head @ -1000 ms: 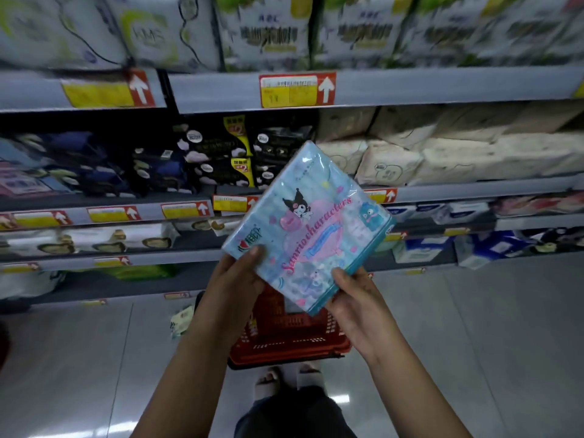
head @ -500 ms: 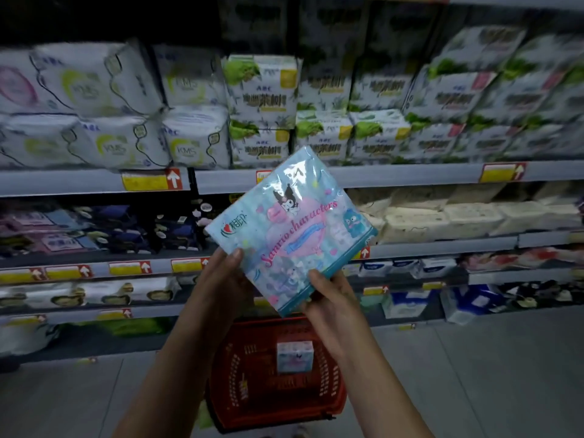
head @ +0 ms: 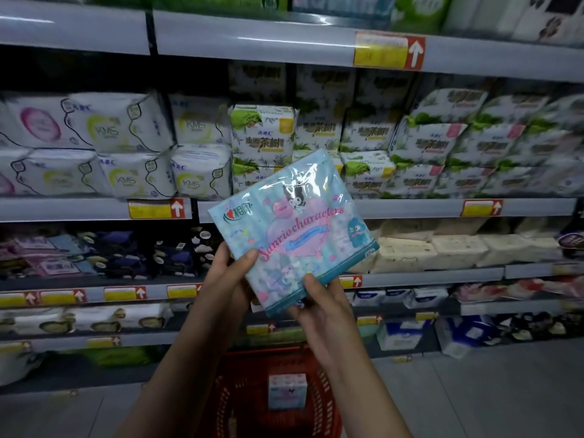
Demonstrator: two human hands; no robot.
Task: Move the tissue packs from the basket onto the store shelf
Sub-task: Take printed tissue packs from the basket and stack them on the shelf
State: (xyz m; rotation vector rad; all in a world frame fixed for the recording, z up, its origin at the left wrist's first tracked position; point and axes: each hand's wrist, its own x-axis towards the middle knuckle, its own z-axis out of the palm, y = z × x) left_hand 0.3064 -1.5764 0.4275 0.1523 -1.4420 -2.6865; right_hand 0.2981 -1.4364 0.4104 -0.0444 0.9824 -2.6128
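A person's left hand (head: 228, 279) and right hand (head: 319, 308) are each gripping a lower edge of the tilted tissue pack (head: 294, 235), which is extending upward from them before the store shelf (head: 410, 208), above the basket (head: 227, 403).

Both bare forearms rise from the 6 o'clock edge of the view, the left slanting toward 1 o'clock and the right toward 11 o'clock. The left hand (head: 226, 281) pinches the tissue pack (head: 294, 229) at its 8 o'clock edge, thumb on the front. The right hand (head: 324, 311) pinches its 6 o'clock corner likewise.
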